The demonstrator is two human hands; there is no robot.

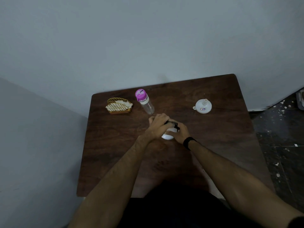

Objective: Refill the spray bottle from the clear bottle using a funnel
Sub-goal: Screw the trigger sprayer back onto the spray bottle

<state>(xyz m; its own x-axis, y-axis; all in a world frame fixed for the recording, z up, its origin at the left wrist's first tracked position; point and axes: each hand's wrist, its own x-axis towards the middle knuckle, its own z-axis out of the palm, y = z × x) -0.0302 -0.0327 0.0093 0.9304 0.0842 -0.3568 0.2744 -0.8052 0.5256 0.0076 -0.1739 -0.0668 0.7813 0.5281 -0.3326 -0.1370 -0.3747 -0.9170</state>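
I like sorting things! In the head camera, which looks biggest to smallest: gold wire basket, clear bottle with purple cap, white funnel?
1. Gold wire basket and clear bottle with purple cap: too alike to rank.
2. White plastic funnel: smallest.

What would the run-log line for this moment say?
stage: opening spray bottle | left hand, right hand: both gripping it | clear bottle: capped, upright | funnel: untouched, upside down

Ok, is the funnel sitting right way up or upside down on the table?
Upside down. The funnel rests on its wide rim on the table, spout pointing up, away from both hands.
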